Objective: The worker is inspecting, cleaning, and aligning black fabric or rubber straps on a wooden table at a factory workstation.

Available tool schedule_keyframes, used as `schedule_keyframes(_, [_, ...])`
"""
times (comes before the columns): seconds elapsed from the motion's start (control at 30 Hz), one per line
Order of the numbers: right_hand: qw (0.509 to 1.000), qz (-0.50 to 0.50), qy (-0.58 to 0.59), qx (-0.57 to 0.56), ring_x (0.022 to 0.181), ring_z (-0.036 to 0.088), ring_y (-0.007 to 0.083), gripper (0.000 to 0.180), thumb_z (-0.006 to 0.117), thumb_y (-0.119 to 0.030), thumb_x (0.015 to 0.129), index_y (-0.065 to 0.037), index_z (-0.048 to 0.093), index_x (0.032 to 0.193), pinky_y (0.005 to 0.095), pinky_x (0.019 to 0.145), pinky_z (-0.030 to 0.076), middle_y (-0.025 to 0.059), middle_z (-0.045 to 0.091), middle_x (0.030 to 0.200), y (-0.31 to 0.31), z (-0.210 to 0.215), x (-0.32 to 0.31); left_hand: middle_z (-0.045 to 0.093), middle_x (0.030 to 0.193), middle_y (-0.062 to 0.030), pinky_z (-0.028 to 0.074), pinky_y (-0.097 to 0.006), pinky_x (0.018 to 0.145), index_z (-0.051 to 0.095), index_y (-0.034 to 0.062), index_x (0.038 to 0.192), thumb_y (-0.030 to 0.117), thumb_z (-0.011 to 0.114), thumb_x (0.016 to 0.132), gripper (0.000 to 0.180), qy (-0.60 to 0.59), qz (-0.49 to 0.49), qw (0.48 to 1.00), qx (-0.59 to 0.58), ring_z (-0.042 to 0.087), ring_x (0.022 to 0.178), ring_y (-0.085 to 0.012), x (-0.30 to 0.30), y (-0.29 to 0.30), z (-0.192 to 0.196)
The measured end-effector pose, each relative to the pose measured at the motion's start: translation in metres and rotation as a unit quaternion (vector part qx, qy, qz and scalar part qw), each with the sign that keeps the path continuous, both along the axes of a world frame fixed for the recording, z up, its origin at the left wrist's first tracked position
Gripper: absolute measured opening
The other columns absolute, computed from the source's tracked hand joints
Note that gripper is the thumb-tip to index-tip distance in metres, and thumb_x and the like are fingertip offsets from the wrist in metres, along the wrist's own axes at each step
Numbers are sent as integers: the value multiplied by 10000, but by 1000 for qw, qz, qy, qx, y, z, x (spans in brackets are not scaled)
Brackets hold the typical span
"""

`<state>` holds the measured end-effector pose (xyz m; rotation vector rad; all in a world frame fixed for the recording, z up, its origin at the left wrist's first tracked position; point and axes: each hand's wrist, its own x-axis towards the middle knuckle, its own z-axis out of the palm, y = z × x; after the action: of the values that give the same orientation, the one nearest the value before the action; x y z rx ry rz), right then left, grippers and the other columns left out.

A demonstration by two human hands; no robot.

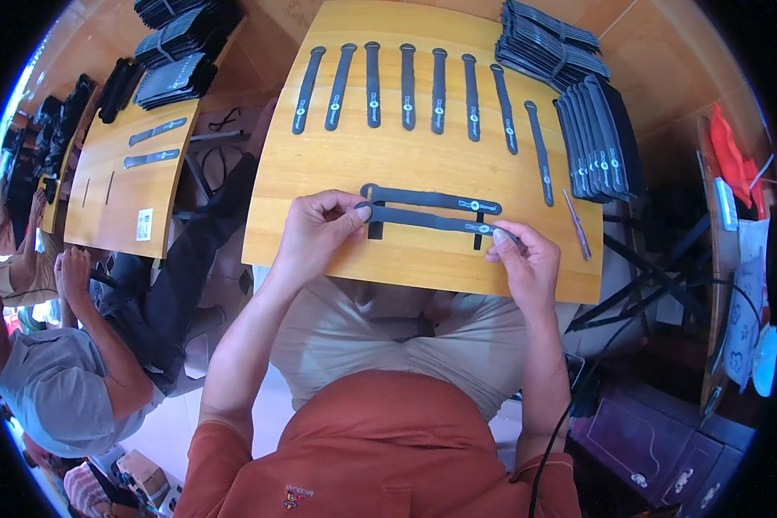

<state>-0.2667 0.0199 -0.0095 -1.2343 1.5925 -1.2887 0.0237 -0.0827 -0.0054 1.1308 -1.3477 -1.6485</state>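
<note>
A dark grey fabric strap (pixel 423 217) with a pale print is stretched level between my hands. My left hand (pixel 326 226) pinches its left end between thumb and fingers. At the other end, my right hand (pixel 527 257) has the strap between thumb and forefinger. Just behind it, a second strap (pixel 432 199) with a slotted end lies on the wooden table (pixel 319 164). Two short black strips (pixel 376 231) (pixel 478 238) show on the tabletop, partly covered by the held strap.
Several more straps (pixel 408 86) lie spaced in a row behind. Bundled stacks of straps (pixel 552 47) (pixel 597 142) stand at the right, near a slim pointed tool (pixel 578 226). Leftward, another person (pixel 69 380) sits at a second table (pixel 104 220). A cable (pixel 561 423) hangs by my right arm.
</note>
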Motion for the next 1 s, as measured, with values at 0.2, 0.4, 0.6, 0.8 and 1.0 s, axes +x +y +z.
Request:
schedule_keyframes(0.2, [1000,-10,19,0,660,655,108,188,646,-83,976,48,696,1102,240,629,547,63,679,806,-14,-6,-4,681,779,-27,490,-206,620,713,-59,1067,45,669,969,150,-79,6,997,-26,593,678,-55,-4,-13,-5])
schedule_keyframes(0.4, [998,-26,36,39,653,632,99,177,645,-60,965,43,697,1100,233,593,528,47,664,841,-22,-2,-7,695,774,-25,488,-203,616,720,-60,1097,59,681,962,184,-72,3,997,-22,588,654,-51,-5,-21,-9])
schedule_keyframes(0.6, [990,-33,137,14,668,612,108,160,679,-47,939,49,702,1065,257,635,503,65,671,853,-25,-6,-13,685,730,-29,480,-212,587,726,-62,1018,46,705,937,137,-142,27,989,-22,578,629,-45,-11,-24,-6])
schedule_keyframes(0.8, [988,-87,128,19,717,640,127,149,696,-49,926,56,694,1031,287,651,509,97,694,861,-26,-14,-8,683,716,-27,477,-217,571,725,-57,960,38,714,923,102,-171,24,985,-24,588,619,-49,-11,-27,-9])
schedule_keyframes(1.0, [972,-63,222,-44,727,675,227,114,668,1,911,54,691,1010,316,660,518,153,684,848,-30,-11,-6,687,707,-30,477,-220,570,730,-55,961,36,709,922,101,-187,35,982,-5,595,615,-51,-12,-27,-7])
